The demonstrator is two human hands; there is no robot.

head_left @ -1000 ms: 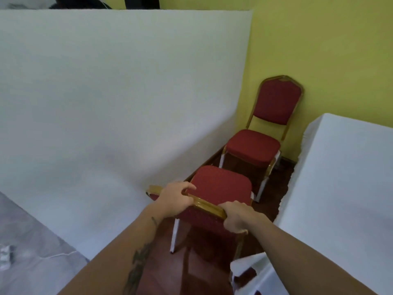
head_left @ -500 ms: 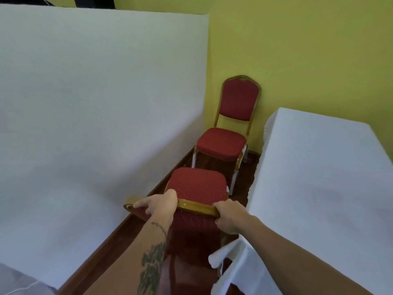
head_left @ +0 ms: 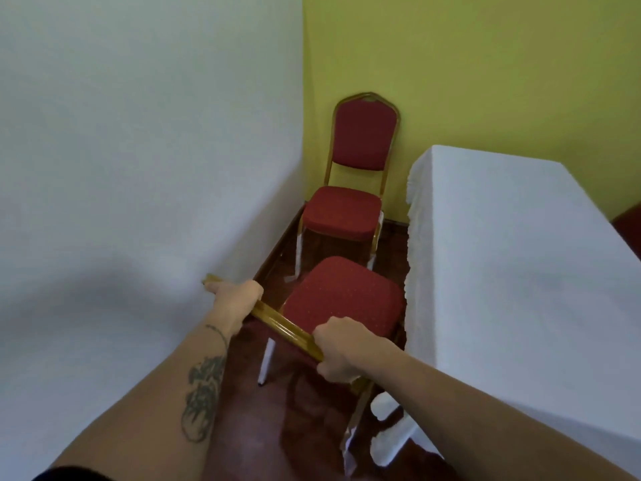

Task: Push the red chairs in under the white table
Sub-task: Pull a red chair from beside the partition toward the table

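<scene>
Since a second ago the near red padded chair with a gold metal frame (head_left: 341,300) has swung round, its seat now angled toward the white-clothed surface (head_left: 513,272) on the right. The left hand (head_left: 239,300) and right hand (head_left: 341,348) are both clamped on its gold top rail, which runs from upper left to lower right. The seat edge sits just beside the cloth, not yet under. A second red chair (head_left: 350,189) stands beyond, against the yellow wall. No containers are in view.
</scene>
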